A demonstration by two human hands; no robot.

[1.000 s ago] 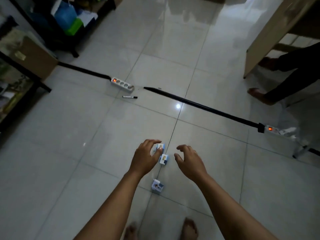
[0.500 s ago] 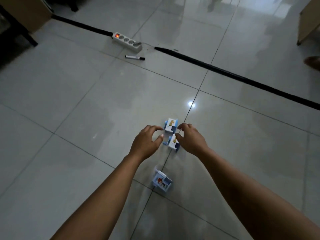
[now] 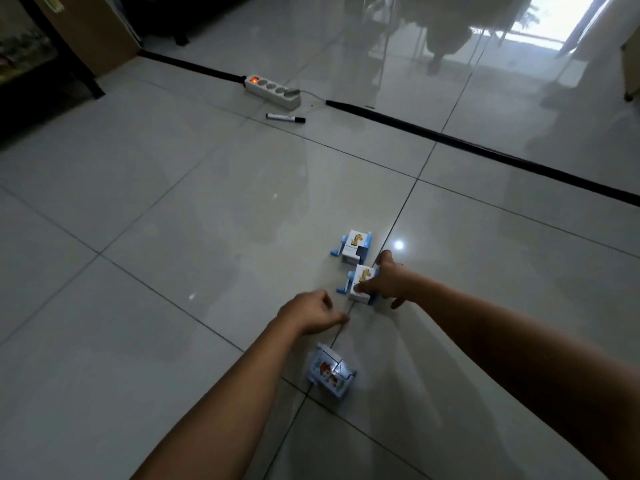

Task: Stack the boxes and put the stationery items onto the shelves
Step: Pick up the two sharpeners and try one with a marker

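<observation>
**Right hand on the middle box, nothing stacked yet**

My right hand (image 3: 388, 284) grasps the middle giraffe box (image 3: 360, 284), thumb on its near face and fingers over the far side, the box resting on the floor (image 3: 173, 237). My left hand (image 3: 311, 315) hangs just beside it, fingers loosely curled, holding nothing. A second giraffe box (image 3: 353, 247) sits just beyond, close but apart. A third box (image 3: 329, 374) with a red picture lies nearer me, tilted. I judge the task barely begun: all three boxes are separate, and a marker (image 3: 285, 118) lies near the power strip (image 3: 272, 91), well away from the shelf (image 3: 45, 57) at far left. Whether the boxes hold anything I cannot tell.
</observation>
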